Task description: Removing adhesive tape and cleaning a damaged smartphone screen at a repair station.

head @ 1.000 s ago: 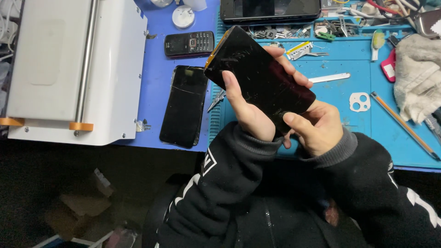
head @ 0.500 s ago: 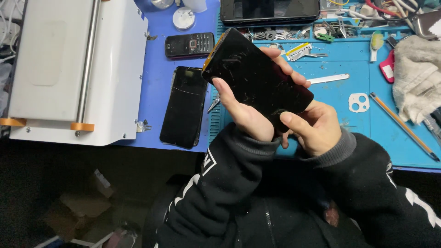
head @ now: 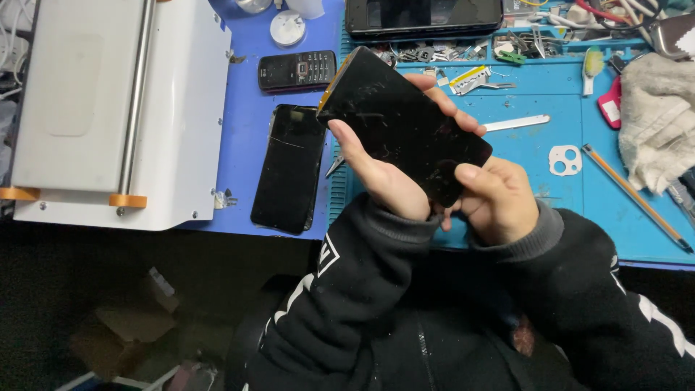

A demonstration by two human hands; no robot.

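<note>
I hold a black smartphone with a scratched dark screen, tilted, above the blue work mat. My left hand grips its left long edge, thumb on the glass and fingers curled behind the far edge. My right hand pinches the phone's lower corner with the thumb on top. A gold-coloured frame edge shows at the phone's top corner. A second black phone with a cracked screen lies flat on the mat just left of my left hand.
A white box-shaped machine fills the left of the bench. A small keypad phone, a dark tablet, a metal pry tool, a white camera-frame part, a pencil, a crumpled cloth and several small tools surround my hands.
The phone and both hands have shifted slightly; my left thumb slid a little along the screen. The grip is the same.
</note>
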